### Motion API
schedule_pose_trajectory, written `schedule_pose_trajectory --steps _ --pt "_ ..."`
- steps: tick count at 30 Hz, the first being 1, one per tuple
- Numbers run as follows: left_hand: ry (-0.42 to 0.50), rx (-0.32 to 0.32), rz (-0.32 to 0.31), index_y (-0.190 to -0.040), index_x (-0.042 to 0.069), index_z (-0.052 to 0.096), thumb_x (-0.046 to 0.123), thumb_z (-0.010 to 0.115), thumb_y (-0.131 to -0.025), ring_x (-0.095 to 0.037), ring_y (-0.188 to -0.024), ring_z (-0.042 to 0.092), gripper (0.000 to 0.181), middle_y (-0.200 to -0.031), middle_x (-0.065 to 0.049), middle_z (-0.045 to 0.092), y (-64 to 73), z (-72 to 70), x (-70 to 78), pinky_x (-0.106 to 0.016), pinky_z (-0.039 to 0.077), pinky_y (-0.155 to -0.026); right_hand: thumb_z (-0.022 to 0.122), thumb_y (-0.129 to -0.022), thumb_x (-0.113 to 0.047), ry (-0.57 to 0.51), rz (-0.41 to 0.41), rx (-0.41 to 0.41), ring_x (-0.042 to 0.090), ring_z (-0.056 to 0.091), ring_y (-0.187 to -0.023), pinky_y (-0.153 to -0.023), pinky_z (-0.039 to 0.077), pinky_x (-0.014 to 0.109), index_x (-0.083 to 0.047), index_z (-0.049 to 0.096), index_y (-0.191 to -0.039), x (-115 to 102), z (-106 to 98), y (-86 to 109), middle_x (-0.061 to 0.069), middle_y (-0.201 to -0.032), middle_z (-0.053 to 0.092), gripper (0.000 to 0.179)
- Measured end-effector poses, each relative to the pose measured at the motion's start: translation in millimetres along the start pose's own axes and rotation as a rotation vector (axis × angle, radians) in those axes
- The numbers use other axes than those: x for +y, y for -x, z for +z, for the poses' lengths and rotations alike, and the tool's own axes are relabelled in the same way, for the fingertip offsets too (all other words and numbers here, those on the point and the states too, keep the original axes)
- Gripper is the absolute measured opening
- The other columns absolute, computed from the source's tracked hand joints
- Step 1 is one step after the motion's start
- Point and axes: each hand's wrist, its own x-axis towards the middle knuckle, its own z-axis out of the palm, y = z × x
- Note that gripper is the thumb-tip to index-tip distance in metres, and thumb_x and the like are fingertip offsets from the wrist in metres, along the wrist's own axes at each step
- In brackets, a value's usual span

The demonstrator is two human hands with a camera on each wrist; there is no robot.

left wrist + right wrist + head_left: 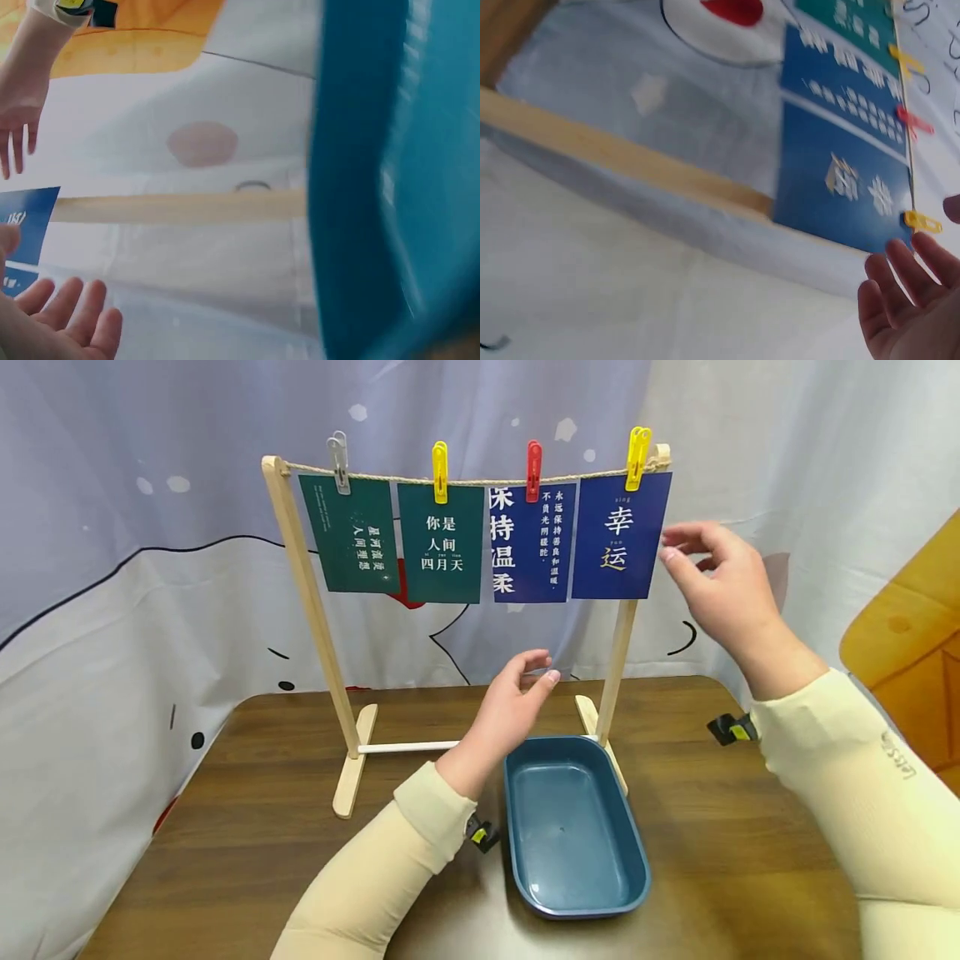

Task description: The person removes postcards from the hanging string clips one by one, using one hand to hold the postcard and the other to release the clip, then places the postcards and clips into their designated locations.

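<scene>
At the right end of beige twine (480,483), a dark-blue rectangular card (622,537) hangs by a yellow plastic clip (638,458); my relaxed left hand (510,702) and right hand (726,581) hold nothing; I'd straighten the card gently.

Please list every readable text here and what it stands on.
"幸运": right blue card; tiny letters unreadable.
"保持温柔", "永远保持善良和温暖", "不负光阴": left blue card; ending blurred.
"你是人间四月天": right green card; tiny letters unreadable.
"星河", "人间": left green card; rest blurred or tiny.
"Lets": right sleeve; rest unclear.
</scene>
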Motion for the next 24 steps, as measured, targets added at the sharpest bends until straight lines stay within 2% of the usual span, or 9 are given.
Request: schedule_pose_trajectory --steps 5,11,16,19,24 --pt "0.298 0.024 -0.047 -0.144 0.013 0.047 0.029 0.058 -0.102 -0.017 -0.114 0.062 0.047 -0.135 0.001 0.060 -31.0 18.6 19.0 -0.037 0.050 -0.095 0.054 -0.099 -0.032 0.008 0.023 0.072 0.012 0.052 -0.118 -0.089 0.037 0.023 -0.016 0.056 -0.138 -22.4 -16.2 -39.6 0.004 -0.135 0.056 0.042" --pt "0.579 0.053 -0.104 -0.149 0.012 0.041 0.029 0.057 -0.102 -0.023 -0.118 0.062 0.053 -0.139 0.001 0.058 -56.1 33.1 33.1 -0.035 0.052 -0.093 0.046 -0.101 -0.041 0.120 0.051 0.026 0.014 0.042 -0.133 -0.106 0.035 0.028 -0.025 0.041 -0.150 -48.9 -22.4 -70.5 -0.004 -0.150 0.043 0.052" --pt "0.785 0.092 -0.134 -0.150 0.009 0.037 0.022 0.055 -0.103 -0.028 -0.122 0.059 0.052 -0.138 0.000 0.057 -66.5 39.0 34.5 -0.041 0.049 -0.098 0.041 -0.102 -0.045 0.210 0.046 -0.063 0.012 0.031 -0.143 -0.116 0.026 0.032 -0.021 0.031 -0.156 -59.0 -18.3 -88.7 -0.002 -0.157 0.034 0.060" --pt "0.873 0.115 -0.149 -0.148 0.009 0.039 0.020 0.055 -0.103 -0.027 -0.119 0.060 0.049 -0.135 -0.003 0.059 -68.6 42.5 34.3 -0.044 0.047 -0.101 0.038 -0.103 -0.045 0.235 0.061 -0.127 0.015 0.027 -0.146 -0.118 0.022 0.034 -0.020 0.027 -0.157 -60.6 -14.8 -94.0 -0.001 -0.160 0.030 0.061" --pt "0.955 0.180 -0.183 -0.128 0.007 0.052 0.016 0.056 -0.102 -0.023 -0.103 0.066 0.027 -0.126 -0.013 0.062 -67.8 48.2 40.2 -0.046 0.047 -0.100 0.034 -0.104 -0.046 0.245 0.088 -0.193 0.019 0.027 -0.146 -0.118 0.021 0.037 -0.019 0.032 -0.156 -59.6 -10.5 -96.9 0.002 -0.161 0.028 0.059"
